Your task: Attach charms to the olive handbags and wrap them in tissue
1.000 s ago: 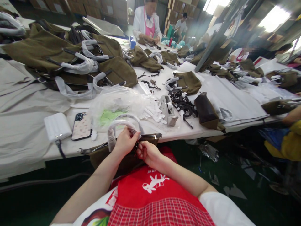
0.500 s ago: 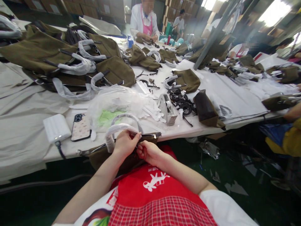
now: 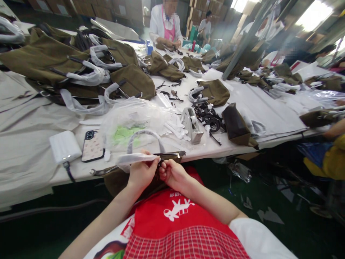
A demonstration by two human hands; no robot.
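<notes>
An olive-brown handbag (image 3: 115, 181) lies at the table's front edge against my apron, its zipper (image 3: 172, 154) showing at the right. One wrapped handle (image 3: 147, 133) arches up behind my hands. The nearer handle (image 3: 134, 158), covered in white wrap, lies across my left hand (image 3: 142, 175), whose thumb and fingers pinch near its end. Facing it, my right hand (image 3: 173, 174) is closed, its fingertips pinched on a small dark piece (image 3: 161, 162) between the two hands. What that piece is, the fingers mostly hide.
A tape dispenser (image 3: 192, 126), white strips (image 3: 175, 126) and a clear plastic bag (image 3: 134, 115) lie beyond the handbag. A phone (image 3: 93, 147) and a white power bank (image 3: 64, 146) are at left. More handbags (image 3: 67, 68) are piled behind. A co-worker (image 3: 165, 27) stands across the table.
The nearer wrapped handle has dropped from an upright curve to lie flatter, toward the left. Both hands have shifted only slightly and stay close together.
</notes>
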